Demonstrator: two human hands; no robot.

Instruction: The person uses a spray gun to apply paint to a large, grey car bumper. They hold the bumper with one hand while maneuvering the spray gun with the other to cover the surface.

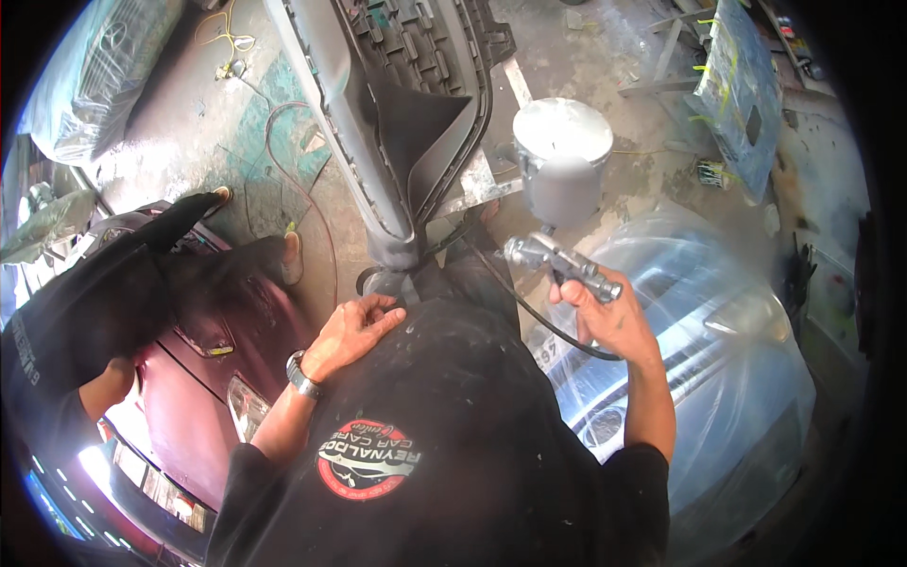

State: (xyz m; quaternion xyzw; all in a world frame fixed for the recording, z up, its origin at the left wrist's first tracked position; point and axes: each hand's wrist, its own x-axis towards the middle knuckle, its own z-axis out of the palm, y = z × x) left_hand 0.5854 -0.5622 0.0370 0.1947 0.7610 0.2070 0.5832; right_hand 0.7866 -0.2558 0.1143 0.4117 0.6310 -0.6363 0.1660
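Observation:
A metal spray gun [557, 260] is in my right hand [605, 317], its nozzle end pointing left. Its grey pot with a whitish top [564, 161] stands above the gun's body. A black hose [553, 326] curves below my right hand. My left hand [354, 331], wearing a wristwatch, lies against the front of my black shirt, fingers loosely bent and thumb apart; nothing shows in it. Just beyond it is the near end of a dark grey car bumper [378, 180] with a patterned grille, raised on a stand.
Left, a co-worker in dark clothes [94, 293] leans over a maroon car [255, 321]. A plastic-covered car [699, 350] sits close on my right. Farther off stand a masked panel [742, 104] and another wrapped vehicle [104, 66]. A thin hose [307, 194] runs across the stained floor.

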